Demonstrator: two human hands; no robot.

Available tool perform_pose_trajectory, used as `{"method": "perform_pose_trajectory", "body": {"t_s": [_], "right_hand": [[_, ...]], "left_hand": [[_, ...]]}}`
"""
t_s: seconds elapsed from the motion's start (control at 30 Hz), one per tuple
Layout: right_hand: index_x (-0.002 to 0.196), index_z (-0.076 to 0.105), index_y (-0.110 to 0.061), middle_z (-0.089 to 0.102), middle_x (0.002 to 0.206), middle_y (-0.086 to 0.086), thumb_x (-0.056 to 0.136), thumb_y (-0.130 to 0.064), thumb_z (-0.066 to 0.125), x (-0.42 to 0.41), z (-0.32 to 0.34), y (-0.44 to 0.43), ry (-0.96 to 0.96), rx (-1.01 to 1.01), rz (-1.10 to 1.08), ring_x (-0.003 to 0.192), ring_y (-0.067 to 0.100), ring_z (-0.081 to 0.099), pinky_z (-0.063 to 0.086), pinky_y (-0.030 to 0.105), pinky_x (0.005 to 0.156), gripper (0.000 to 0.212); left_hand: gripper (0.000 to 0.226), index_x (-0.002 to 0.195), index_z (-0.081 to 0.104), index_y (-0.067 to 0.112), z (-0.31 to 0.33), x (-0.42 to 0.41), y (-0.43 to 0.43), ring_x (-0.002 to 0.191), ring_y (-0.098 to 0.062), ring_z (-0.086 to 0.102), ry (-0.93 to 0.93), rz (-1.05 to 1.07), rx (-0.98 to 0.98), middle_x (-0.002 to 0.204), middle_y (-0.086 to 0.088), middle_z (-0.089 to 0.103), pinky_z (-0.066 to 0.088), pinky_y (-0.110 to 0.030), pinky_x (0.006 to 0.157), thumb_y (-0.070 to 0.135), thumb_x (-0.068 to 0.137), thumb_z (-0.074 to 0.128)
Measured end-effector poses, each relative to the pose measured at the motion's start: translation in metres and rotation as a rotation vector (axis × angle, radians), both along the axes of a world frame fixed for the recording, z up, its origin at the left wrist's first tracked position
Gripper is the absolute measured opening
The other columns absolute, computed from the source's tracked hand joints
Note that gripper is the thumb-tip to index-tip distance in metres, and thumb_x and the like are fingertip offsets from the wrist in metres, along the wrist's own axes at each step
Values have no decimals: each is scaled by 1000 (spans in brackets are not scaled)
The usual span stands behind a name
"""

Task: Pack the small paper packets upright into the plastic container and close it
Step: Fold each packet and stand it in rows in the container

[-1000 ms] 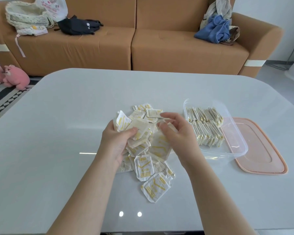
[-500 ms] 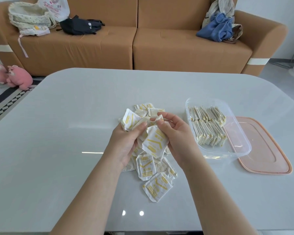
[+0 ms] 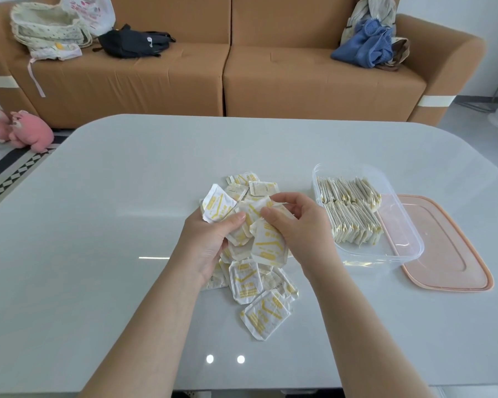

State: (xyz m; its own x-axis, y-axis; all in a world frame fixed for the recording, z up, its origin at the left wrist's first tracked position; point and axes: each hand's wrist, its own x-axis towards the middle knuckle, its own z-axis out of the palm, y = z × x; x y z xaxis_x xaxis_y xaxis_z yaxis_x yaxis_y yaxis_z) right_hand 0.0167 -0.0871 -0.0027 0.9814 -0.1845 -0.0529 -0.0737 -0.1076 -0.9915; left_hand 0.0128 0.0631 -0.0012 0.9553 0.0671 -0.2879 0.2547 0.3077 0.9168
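A loose pile of small white paper packets with yellow print point(image 3: 253, 285) lies on the grey table in front of me. My left hand point(image 3: 210, 237) is shut on a small stack of these packets, lifted above the pile. My right hand point(image 3: 299, 225) pinches one packet point(image 3: 269, 245) and holds it against that stack. To the right stands the clear plastic container point(image 3: 408, 248), open, with two rows of packets point(image 3: 352, 208) standing upright in its far and left part. Its pink lid point(image 3: 449, 254) lies flat on the table, partly under the container.
The table point(image 3: 98, 254) has a rounded far edge. Behind it stands a brown sofa point(image 3: 227, 73) with bags and clothes on it. Pink plush toys point(image 3: 20, 130) lie on the floor at the far left.
Both hands have risen a little from the pile and come together; the right hand now presses a packet against the stack in the left hand. The view has shifted slightly.
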Motion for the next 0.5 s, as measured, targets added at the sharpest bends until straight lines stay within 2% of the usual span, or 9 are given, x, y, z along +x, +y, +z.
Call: {"method": "perform_pose_trajectory", "body": {"t_s": [0.13,0.2,0.27,0.37,0.5], "right_hand": [[96,66,-22,71,93,6,80,-20,77,3,-2,2,16,142,-123,79,20,71,59,44,77,19],[98,64,-20,71,100,8,84,-19,73,3,-3,4,44,302,-160,78,17,69,60,39,75,17],[101,63,-16,70,103,10,86,-19,71,4,-3,3,46,367,-188,76,15,68,58,34,71,17],[100,62,-20,68,107,11,87,-23,70,5,-3,2,19,286,-201,80,17,68,59,35,72,15],[95,59,-32,64,106,8,87,-29,69,4,-2,3,-54,62,-160,89,20,67,57,41,80,13]], "left_hand": [[27,104,69,10,-1,-1,-1,87,-23,71,-5,-69,22,97,-9,75,52,-46,93,-2,80,71],[26,98,70,16,0,-2,-2,81,-18,72,-8,-147,23,93,-6,75,56,-39,83,-2,80,70],[28,101,70,17,-1,-3,-4,81,-16,72,-8,-234,14,96,-5,75,58,-28,67,-2,80,70],[28,105,69,16,-1,-4,-4,84,-16,72,0,-273,-17,98,-5,75,56,-25,64,3,81,69],[27,105,70,15,1,-5,-3,84,-17,72,-2,-275,-10,97,-5,75,56,-24,65,13,78,71]]}}
